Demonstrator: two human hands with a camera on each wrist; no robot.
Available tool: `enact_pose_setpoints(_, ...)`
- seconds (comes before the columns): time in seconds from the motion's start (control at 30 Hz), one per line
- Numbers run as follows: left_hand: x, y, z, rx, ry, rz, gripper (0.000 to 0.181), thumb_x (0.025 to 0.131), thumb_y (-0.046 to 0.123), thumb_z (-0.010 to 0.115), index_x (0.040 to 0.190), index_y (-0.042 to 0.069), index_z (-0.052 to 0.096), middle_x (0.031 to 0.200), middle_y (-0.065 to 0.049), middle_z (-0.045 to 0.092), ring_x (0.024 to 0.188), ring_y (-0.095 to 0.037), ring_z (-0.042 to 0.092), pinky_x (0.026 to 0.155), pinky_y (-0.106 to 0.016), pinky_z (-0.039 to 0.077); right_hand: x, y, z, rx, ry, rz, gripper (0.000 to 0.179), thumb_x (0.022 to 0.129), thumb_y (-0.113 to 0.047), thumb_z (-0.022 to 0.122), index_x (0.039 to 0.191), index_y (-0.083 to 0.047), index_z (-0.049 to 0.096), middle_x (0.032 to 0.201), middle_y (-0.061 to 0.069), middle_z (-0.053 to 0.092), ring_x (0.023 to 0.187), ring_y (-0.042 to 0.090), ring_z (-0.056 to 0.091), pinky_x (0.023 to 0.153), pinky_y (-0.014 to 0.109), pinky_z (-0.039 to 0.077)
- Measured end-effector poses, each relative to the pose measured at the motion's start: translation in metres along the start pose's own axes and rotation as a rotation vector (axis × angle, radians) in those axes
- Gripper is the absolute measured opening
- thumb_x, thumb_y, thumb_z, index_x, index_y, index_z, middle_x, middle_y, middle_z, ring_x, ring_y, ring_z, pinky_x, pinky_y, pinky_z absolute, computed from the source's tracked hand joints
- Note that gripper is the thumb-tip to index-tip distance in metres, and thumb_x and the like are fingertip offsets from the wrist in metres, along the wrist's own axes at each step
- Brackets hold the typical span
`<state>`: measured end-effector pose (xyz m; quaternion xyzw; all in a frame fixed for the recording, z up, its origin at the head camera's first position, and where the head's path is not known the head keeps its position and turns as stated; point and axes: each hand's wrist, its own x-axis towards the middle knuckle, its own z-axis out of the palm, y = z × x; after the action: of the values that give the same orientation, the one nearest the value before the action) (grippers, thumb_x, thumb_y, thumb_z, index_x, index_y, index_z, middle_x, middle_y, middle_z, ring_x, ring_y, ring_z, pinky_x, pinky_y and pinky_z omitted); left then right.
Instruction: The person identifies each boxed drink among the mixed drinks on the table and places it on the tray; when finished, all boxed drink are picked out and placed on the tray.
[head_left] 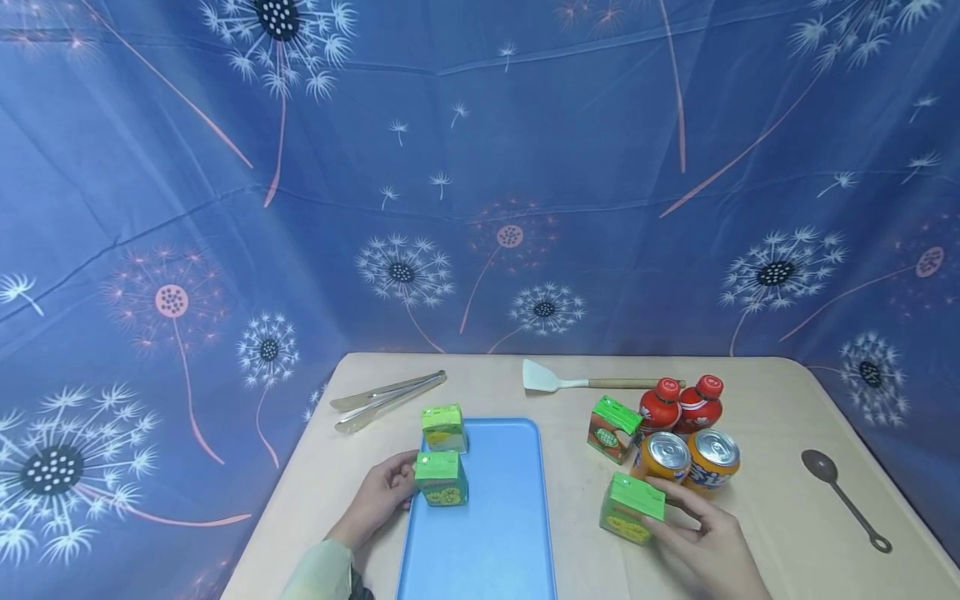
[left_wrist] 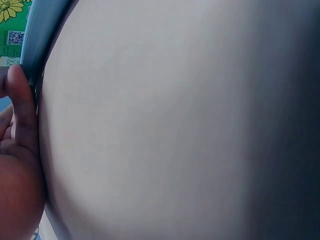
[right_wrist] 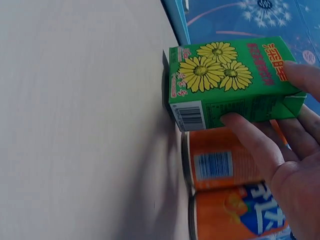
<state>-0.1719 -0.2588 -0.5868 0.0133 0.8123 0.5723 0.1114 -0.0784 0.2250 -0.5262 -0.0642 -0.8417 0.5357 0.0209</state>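
Note:
My right hand (head_left: 701,533) pinches a green drink carton (right_wrist: 225,75) with yellow flowers on it, thumb and fingers on its sides. That carton is upright at or just above the table, in front of two orange soda cans (right_wrist: 215,160). My left hand (head_left: 382,496) lies at the left rim of a blue tray (head_left: 506,500), fingers bent beside a green drink carton (head_left: 441,483) standing on the tray. Whether these fingers grip anything is hidden. Behind it stands a yellow-green carton (head_left: 444,427) at the tray's far left corner.
Two red bottles (head_left: 701,406) and a green-and-brown carton (head_left: 613,429) stand behind the cans. Metal tongs (head_left: 390,400) lie at the back left, a white spatula (head_left: 555,381) along the back, a dark spoon (head_left: 843,492) at the right. A blue cloth (head_left: 480,167) hangs behind the table.

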Motion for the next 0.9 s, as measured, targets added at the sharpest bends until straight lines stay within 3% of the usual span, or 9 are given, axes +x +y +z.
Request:
enact_pose_setpoints(0.13, 0.000, 0.000, 0.000, 0.000, 0.003, 0.002, 0.056, 0.100, 0.022, 0.070, 0.152, 0.009, 0.053, 0.097, -0.007, 0.061, 0.075, -0.014, 0.062, 0.070, -0.028, 0.060, 0.004, -0.005, 0.009, 0.008, 0.003, -0.105, 0.057, 0.086, -0.024, 0.088, 0.138, -0.014, 0.067, 0.134, 0.009, 0.067, 0.108, 0.012, 0.067, 0.080, 0.026, 0.062)
enact_pose_setpoints(0.2, -0.001, 0.000, 0.000, 0.006, 0.004, 0.002, 0.056, 0.101, 0.023, 0.070, 0.152, 0.009, 0.053, 0.097, -0.006, 0.061, 0.075, -0.014, 0.062, 0.070, -0.028, 0.060, 0.006, -0.007, 0.013, 0.025, 0.006, -0.153, 0.054, 0.086, -0.019, 0.088, 0.136, -0.012, 0.068, 0.133, 0.009, 0.067, 0.106, 0.011, 0.066, 0.078, 0.025, 0.061)
enact_pose_setpoints(0.37, -0.001, 0.000, 0.000, 0.019, 0.007, 0.003, 0.056, 0.101, 0.023, 0.070, 0.152, 0.008, 0.053, 0.096, -0.007, 0.061, 0.074, -0.015, 0.063, 0.070, -0.028, 0.060, 0.013, -0.012, 0.025, 0.037, 0.000, -0.201, 0.052, 0.086, -0.014, 0.087, 0.134, -0.013, 0.069, 0.136, 0.012, 0.065, 0.114, 0.032, 0.067, 0.079, 0.030, 0.063)
enact_pose_setpoints(0.47, -0.001, 0.001, 0.000, 0.017, 0.007, -0.007, 0.055, 0.101, 0.024, 0.069, 0.152, 0.010, 0.053, 0.096, -0.006, 0.062, 0.075, -0.015, 0.063, 0.071, -0.028, 0.060, 0.018, -0.016, 0.032, 0.004, -0.004, -0.203, 0.052, 0.087, -0.015, 0.087, 0.135, -0.014, 0.069, 0.137, 0.014, 0.065, 0.119, 0.042, 0.064, 0.086, 0.040, 0.062)
enact_pose_setpoints(0.67, -0.002, 0.003, 0.000, 0.029, 0.003, -0.014, 0.057, 0.102, 0.029, 0.068, 0.153, 0.010, 0.052, 0.096, -0.005, 0.062, 0.078, -0.016, 0.064, 0.077, -0.027, 0.059, 0.029, -0.025, 0.043, -0.001, -0.025, -0.220, 0.052, 0.087, -0.017, 0.087, 0.136, -0.015, 0.068, 0.136, 0.008, 0.067, 0.122, 0.038, 0.064, 0.103, 0.062, 0.048)
enact_pose_setpoints(0.73, -0.002, 0.004, -0.001, 0.035, 0.005, -0.008, 0.057, 0.102, 0.029, 0.068, 0.152, 0.008, 0.052, 0.096, -0.005, 0.062, 0.078, -0.015, 0.064, 0.077, -0.027, 0.059, 0.032, -0.027, 0.046, 0.020, -0.028, -0.228, 0.053, 0.087, -0.017, 0.087, 0.136, -0.014, 0.069, 0.135, 0.007, 0.067, 0.123, 0.035, 0.063, 0.107, 0.061, 0.045)
enact_pose_setpoints(0.9, -0.001, 0.002, -0.001, 0.028, 0.000, 0.000, 0.056, 0.102, 0.027, 0.068, 0.152, 0.008, 0.052, 0.097, -0.006, 0.062, 0.076, -0.014, 0.063, 0.075, -0.027, 0.060, 0.040, -0.030, 0.055, 0.074, -0.036, -0.228, 0.053, 0.086, -0.015, 0.088, 0.135, -0.014, 0.069, 0.135, 0.007, 0.067, 0.124, 0.035, 0.061, 0.097, 0.047, 0.058)
